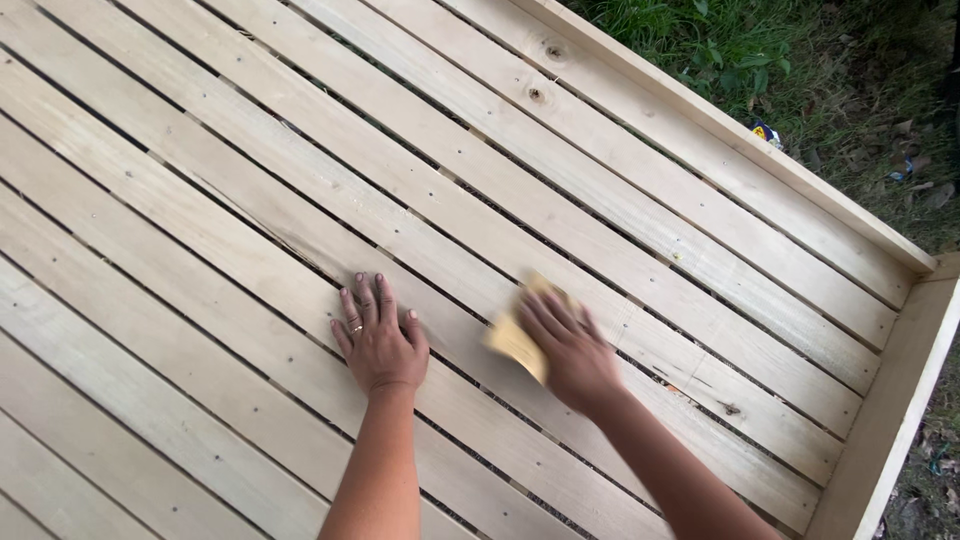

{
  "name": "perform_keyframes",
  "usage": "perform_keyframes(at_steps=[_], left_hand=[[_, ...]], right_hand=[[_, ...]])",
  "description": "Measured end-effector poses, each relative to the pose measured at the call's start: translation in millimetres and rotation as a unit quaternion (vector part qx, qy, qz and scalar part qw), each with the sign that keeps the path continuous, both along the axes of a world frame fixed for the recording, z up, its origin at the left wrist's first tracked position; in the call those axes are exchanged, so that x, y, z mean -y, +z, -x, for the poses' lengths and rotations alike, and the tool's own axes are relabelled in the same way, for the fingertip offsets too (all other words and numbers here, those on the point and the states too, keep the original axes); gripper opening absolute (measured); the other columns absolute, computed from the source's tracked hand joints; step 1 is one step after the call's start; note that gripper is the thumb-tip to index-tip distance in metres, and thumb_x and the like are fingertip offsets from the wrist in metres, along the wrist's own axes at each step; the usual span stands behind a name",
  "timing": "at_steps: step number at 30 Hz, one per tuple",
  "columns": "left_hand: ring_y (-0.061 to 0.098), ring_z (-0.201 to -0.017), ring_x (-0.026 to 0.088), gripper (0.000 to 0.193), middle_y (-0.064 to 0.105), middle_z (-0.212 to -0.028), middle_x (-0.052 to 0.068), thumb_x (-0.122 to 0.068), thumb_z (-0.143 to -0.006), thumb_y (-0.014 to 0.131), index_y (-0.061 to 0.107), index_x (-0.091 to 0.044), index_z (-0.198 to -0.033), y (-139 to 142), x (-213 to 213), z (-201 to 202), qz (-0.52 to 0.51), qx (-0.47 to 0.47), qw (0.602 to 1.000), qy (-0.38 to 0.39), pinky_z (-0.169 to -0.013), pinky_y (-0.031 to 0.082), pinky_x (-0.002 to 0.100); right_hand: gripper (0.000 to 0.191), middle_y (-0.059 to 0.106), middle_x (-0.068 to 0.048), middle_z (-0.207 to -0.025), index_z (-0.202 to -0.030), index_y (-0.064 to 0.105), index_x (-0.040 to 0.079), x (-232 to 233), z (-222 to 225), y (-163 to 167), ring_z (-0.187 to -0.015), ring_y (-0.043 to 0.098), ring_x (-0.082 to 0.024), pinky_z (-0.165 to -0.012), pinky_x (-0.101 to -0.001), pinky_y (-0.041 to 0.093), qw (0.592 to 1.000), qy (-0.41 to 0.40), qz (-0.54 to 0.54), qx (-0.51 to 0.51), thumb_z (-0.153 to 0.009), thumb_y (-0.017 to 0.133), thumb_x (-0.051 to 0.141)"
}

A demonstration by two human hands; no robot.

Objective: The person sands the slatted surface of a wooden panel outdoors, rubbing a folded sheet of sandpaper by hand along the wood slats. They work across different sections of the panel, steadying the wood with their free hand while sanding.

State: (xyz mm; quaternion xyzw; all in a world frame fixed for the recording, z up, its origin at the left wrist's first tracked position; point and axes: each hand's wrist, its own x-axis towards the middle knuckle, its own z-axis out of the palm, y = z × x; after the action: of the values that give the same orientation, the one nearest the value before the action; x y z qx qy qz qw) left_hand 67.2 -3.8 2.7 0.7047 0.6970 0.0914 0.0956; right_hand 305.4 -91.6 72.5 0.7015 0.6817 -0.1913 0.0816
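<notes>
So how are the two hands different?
The left hand lies flat and bare on the slats, sharp and wearing a ring; the right hand presses a yellowish sheet and looks blurred. The left arm points straight up the picture; the right comes in slanted. Both rest on the wood.

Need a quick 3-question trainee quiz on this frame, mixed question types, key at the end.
1. True or false: the left hand lies flat on the wooden slats.
2. What does the right hand press on the wood? A) yellow sanding sheet B) hammer C) paintbrush
3. What lies beyond the raised rim board at top right?

Key: 1 true; 2 A; 3 grass.
</notes>
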Motion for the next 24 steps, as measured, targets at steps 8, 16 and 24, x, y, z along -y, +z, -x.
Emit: perform_keyframes(at_steps=[8, 16, 24], left_hand=[[0.019, -0.156, 0.034, 0.073, 0.026, -0.17, 0.008, -0.042, -0.094, 0.049, 0.033, -0.018, -0.16, 3, 4, 0, -0.013, -0.005, 1.0, -0.004, -0.121, 0.016, 0.061], [0.015, -0.161, 0.028, 0.061, 0.029, -0.166, 0.001, -0.05, -0.096, 0.045, 0.04, -0.027, -0.153, 11, 1, -1, 0.112, -0.107, 0.988, 0.008, -0.126, 0.016, 0.056], [0.021, -0.154, 0.03, 0.071, 0.027, -0.168, 0.003, -0.045, -0.091, 0.044, 0.034, -0.024, -0.158, 8, 3, -3, -0.021, -0.003, 1.0, 0.012, -0.12, 0.018, 0.058]], right_hand=[[0.087, 0.006, 0.005, -0.174, -0.165, 0.013, 0.03, 99, -37, 5, -0.156, 0.004, -0.019, -0.124, -0.0573, 0.005, 0.988, 0.003, 0.112, 0.105, -0.091, 0.056, 0.013], [0.07, 0.022, -0.002, -0.169, -0.156, 0.035, 0.035, -149, 109, -23, -0.155, 0.015, -0.027, -0.125, -0.0563, 0.012, 0.993, 0.05, -0.082, -0.065, -0.091, 0.06, 0.036], [0.069, 0.025, 0.002, -0.168, -0.153, 0.04, 0.036, -55, 60, -2, -0.157, 0.016, -0.023, -0.125, -0.0564, 0.012, 0.995, 0.012, -0.061, -0.083, -0.091, 0.064, 0.019]])
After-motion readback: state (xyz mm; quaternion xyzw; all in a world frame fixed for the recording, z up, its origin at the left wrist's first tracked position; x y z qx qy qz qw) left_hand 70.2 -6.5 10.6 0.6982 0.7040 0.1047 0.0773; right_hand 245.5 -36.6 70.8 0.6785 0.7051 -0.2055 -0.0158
